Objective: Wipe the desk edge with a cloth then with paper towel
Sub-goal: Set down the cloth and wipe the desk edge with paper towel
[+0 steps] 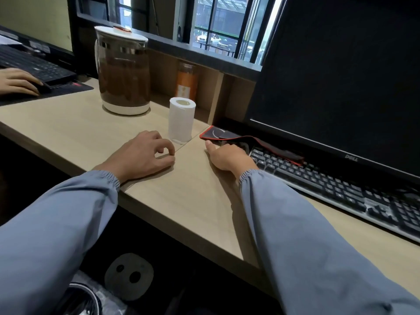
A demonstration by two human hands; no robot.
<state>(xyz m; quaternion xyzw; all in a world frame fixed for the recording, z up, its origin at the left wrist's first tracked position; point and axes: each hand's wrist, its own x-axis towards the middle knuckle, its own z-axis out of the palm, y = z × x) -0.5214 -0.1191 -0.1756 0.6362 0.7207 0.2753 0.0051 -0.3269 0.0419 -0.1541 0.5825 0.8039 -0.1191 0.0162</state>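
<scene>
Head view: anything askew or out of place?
The black, red-edged cloth lies rumpled and draped over the far left corner of the keyboard, where the right hand touches it. The paper towel roll stands upright; no spill shows.

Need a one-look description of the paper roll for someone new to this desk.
Start at the black monitor on the right and move left along the desk toward the tall jug of brown liquid. Between them, just beyond the left hand, stands the paper roll. It is the only white cylinder, upright with its hollow core facing up.
</scene>
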